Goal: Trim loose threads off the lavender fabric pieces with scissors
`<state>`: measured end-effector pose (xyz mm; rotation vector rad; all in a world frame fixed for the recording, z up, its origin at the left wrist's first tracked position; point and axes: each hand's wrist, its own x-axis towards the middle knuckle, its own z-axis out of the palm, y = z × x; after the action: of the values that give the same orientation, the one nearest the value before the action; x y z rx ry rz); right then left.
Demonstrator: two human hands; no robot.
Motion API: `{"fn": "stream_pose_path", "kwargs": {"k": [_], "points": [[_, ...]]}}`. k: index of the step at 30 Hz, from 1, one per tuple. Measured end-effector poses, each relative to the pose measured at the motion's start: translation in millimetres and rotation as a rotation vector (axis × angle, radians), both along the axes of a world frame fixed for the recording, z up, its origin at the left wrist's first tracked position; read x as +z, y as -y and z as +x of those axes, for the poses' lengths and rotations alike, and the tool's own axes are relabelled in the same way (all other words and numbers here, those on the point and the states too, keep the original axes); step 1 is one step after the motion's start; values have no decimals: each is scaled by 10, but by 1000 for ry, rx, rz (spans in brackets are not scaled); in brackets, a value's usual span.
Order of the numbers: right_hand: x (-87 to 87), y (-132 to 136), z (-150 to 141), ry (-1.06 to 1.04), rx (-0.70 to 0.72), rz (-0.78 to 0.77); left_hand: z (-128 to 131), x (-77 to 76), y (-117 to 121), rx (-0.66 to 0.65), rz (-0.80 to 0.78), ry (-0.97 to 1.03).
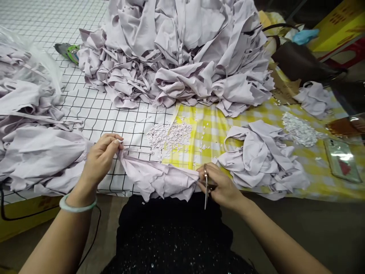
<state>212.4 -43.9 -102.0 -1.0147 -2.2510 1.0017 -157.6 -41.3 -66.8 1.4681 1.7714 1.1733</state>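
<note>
A pale lilac fabric piece (162, 177) with jagged lower edges stretches between my two hands at the table's front edge. My left hand (104, 154), with a pale bangle on its wrist, is closed in a pinch on the piece's left end. My right hand (218, 184) is closed around small metal scissors (205, 190), whose blades point down toward my lap. Its thumb and fingertips also touch the right end of the fabric. Just beyond the piece lies a scatter of tiny fabric snippets (176, 135). The scissors' handles are mostly hidden by my fingers.
A large heap of lilac fabric pieces (185, 49) covers the table's far side. More cloth lies in a left pile (42, 152) and a right pile (262, 156). At right are white scraps (299, 129), a phone (342, 160) and a dark bag (302, 61).
</note>
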Motion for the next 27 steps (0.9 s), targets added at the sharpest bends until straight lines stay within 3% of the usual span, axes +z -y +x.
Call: {"fn": "stream_pose_path", "kwargs": {"k": [2,4,5,8,9,11,13,16,18,21,24,27], "points": [[-7,-14,-10,-13,-63,5,15,39,117,136,127,-172],[53,-16,-55,-33,-141,-43,217,125,307,148,223,-171],[104,-3,-93,-47,-194,-76,372,165,411,45,180,-80],[294,108,-256,-116,-321,-147,907,197,630,-476,-354,438],[353,165,-317,-147,-317,-161,1063,175,650,-518,-467,596],[434,286,-422,-200,-215,-180,1289,113,617,-436,-545,876],[452,378,-482,-220,-68,-174,1389,68,537,-281,-512,1086],[404,376,-490,-191,41,-229,1359,86,460,-198,-495,1224],[384,268,-498,-249,-46,-273,1265,149,470,-236,-509,1149],[425,37,-632,-416,-198,-221,1057,301,532,-405,-486,745],[491,-118,-914,-447,19,-331,805,487,577,-514,-248,235],[495,-170,-1192,-405,158,-451,571,655,586,-451,-59,-21]]}}
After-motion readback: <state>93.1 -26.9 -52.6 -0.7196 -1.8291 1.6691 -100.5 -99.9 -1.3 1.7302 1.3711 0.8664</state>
